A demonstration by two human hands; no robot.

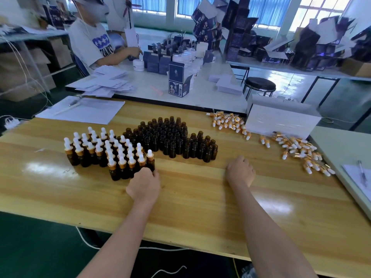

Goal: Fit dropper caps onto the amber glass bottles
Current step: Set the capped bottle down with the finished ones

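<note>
Amber glass all over the wood counter (190, 197). Head view, the only one: capped bottles (104, 153) stand packed in a block at left-centre, white bulbs up. Open bottles (170, 135) stand in a tight cluster just behind and right of them, and the two groups touch. Loose caps (228, 122) lie in scattered heaps at far right beside a white box (281, 119), well apart from the bottles. Paper sheets (84, 110) lie at back left.

Left hand (143, 184) sits knuckles-up against the front corner of the capped block, fingers curled at the nearest bottle's base. Grip or mere touch, cannot tell. Right hand (241, 171) rests on bare wood in front of the open cluster, fingers tucked under and palm hidden. Nothing shows in it, so cannot tell if it holds a cap.

Risks, my read: the bottles stand shoulder to shoulder, so a nudge from the left hand could topple a row like dominoes. A forearm reaching for caps could clip open necks. A cap entered crooked could jam or cross-thread.
</note>
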